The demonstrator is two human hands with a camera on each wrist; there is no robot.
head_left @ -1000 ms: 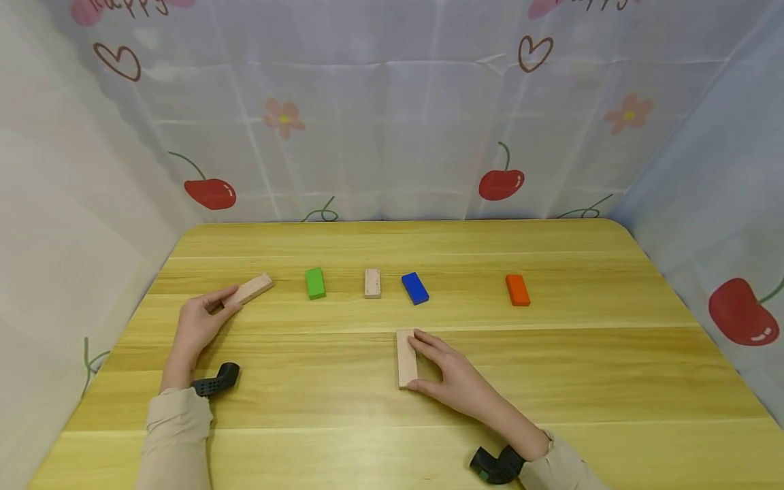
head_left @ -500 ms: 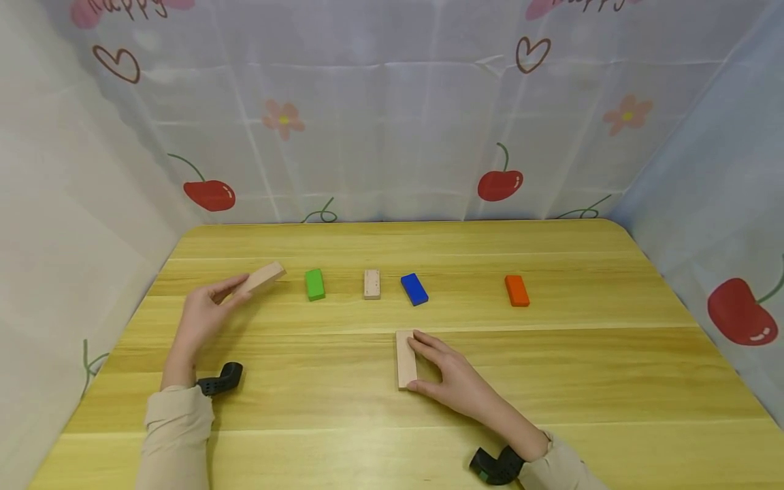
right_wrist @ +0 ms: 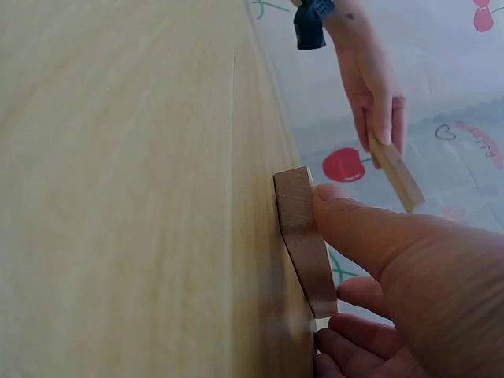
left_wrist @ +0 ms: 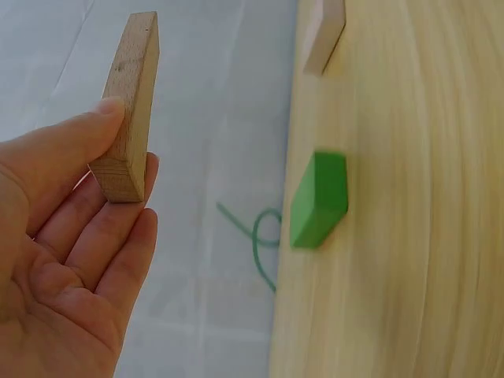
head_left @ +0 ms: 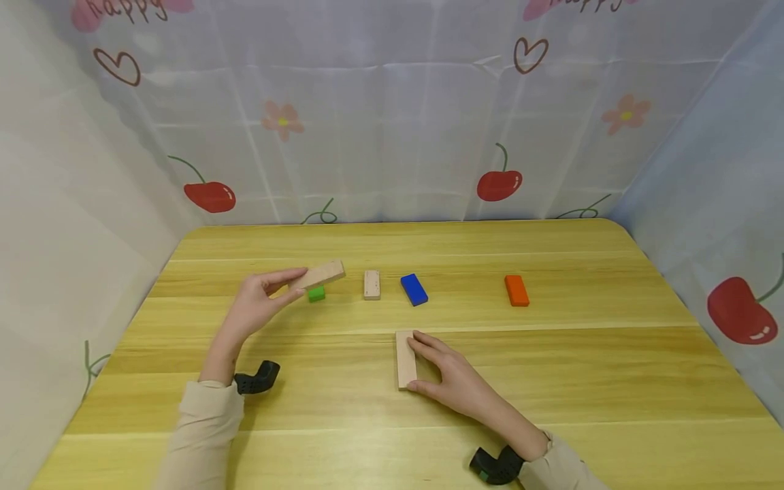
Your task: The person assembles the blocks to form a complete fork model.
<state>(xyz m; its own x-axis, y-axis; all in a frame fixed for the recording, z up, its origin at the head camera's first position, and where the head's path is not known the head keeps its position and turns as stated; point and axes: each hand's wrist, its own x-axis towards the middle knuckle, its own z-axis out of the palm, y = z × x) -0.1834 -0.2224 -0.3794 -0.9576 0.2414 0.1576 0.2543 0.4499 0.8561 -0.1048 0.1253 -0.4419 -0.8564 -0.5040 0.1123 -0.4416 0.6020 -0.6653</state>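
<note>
My left hand [head_left: 263,299] pinches a plain wooden block [head_left: 324,273] by one end, thumb on one side and fingers on the other. In the left wrist view that block [left_wrist: 130,102] is lifted well off the table. It partly covers the green block [head_left: 316,294] in the head view. At the middle front, my right hand [head_left: 456,378] holds another plain wooden block [head_left: 406,361] lying on the table, thumb at its near end and fingertips at its far right side. The right wrist view shows this block [right_wrist: 303,236] against the tabletop.
Behind the hands, a short pale wooden block [head_left: 371,284], a blue block [head_left: 414,290] and an orange block [head_left: 517,290] lie in a loose row on the wooden table [head_left: 582,381]. A printed curtain [head_left: 380,136] hangs at the table's back edge.
My left hand has raised its wooden block from the table and carried it right, over the green block. The right hand and its block have stayed in place.
</note>
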